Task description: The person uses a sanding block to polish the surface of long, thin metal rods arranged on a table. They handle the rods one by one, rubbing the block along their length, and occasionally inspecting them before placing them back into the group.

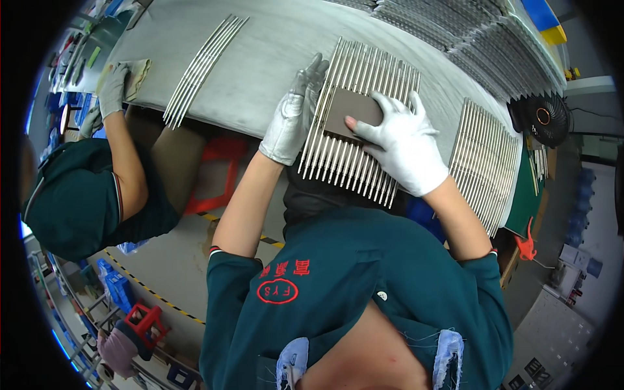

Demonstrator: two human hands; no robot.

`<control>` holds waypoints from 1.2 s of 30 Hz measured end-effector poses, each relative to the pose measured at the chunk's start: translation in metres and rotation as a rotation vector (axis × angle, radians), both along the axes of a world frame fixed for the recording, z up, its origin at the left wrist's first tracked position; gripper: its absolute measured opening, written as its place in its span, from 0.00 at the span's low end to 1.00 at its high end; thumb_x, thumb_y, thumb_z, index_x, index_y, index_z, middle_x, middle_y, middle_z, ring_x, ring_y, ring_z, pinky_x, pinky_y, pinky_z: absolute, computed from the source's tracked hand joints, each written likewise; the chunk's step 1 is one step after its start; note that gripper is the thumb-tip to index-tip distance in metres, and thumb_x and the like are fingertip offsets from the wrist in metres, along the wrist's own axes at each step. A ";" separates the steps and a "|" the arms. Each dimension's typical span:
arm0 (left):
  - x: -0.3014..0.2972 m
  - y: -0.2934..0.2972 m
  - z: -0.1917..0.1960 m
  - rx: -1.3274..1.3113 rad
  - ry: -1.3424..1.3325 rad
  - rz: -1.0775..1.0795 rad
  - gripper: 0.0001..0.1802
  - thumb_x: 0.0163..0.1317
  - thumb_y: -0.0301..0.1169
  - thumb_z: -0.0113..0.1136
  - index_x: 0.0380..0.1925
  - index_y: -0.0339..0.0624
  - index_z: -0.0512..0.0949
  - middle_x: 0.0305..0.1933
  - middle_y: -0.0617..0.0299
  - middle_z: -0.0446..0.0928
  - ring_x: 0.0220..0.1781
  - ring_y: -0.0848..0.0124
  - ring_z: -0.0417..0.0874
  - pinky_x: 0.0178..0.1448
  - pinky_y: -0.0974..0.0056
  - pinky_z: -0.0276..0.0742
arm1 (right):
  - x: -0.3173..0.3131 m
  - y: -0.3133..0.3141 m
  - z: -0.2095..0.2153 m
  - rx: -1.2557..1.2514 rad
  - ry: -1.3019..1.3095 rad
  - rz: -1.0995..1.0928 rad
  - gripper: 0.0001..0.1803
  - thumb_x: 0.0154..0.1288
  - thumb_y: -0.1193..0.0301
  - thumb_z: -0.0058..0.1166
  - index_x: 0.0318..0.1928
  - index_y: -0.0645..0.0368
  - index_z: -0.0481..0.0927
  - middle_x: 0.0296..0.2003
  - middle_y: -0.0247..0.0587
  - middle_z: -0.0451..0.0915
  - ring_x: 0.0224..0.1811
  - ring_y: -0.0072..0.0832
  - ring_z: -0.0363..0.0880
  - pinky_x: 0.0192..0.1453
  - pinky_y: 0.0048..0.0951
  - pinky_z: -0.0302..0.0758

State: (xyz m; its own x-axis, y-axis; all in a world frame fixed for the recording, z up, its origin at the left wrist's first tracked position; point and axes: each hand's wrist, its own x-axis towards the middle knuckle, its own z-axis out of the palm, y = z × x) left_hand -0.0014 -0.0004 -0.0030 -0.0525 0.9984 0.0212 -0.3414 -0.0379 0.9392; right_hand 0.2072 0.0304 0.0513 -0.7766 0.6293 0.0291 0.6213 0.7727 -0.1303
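Observation:
A row of thin metal rods (344,156) lies side by side on the grey table (273,58) in front of me. My left hand (296,114), in a grey-white glove, rests flat against the left edge of the row. My right hand (406,146), in a white glove, presses a brown-grey flat pad (351,107) down on top of the rods, fingers spread over its right end.
More rod rows lie at the right (484,162) and upper left (201,65), with stacks at the far edge (481,39). A co-worker at the left holds a cloth (133,78) with a gloved hand (112,88). A black fan (543,118) stands at right; a red stool (218,172) sits under the table.

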 end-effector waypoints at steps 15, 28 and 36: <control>-0.005 -0.004 -0.004 0.028 0.036 -0.016 0.53 0.68 0.72 0.34 0.79 0.44 0.47 0.82 0.44 0.44 0.84 0.55 0.42 0.84 0.52 0.40 | 0.031 0.000 0.016 -0.027 -0.096 -0.014 0.27 0.61 0.63 0.64 0.62 0.31 0.80 0.64 0.56 0.71 0.66 0.44 0.72 0.75 0.63 0.55; -0.003 -0.002 -0.007 -0.003 -0.051 0.023 0.51 0.69 0.71 0.35 0.79 0.46 0.44 0.82 0.48 0.45 0.84 0.57 0.42 0.84 0.53 0.40 | 0.018 0.021 0.013 -0.034 0.028 -0.028 0.27 0.63 0.62 0.62 0.64 0.34 0.79 0.65 0.58 0.70 0.69 0.46 0.69 0.78 0.61 0.49; 0.001 -0.002 0.003 -0.062 -0.012 0.022 0.55 0.66 0.75 0.34 0.79 0.46 0.45 0.82 0.48 0.46 0.84 0.56 0.43 0.84 0.51 0.41 | 0.060 0.011 0.008 -0.106 -0.116 -0.107 0.29 0.59 0.64 0.65 0.63 0.33 0.79 0.64 0.57 0.71 0.68 0.46 0.69 0.76 0.61 0.53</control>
State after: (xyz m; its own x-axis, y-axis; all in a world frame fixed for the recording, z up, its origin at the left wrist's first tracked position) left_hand -0.0001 -0.0025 0.0004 -0.0743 0.9964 -0.0417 -0.3527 0.0129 0.9356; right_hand 0.2672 0.0417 0.0595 -0.6993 0.7033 -0.1280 0.7148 0.6871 -0.1304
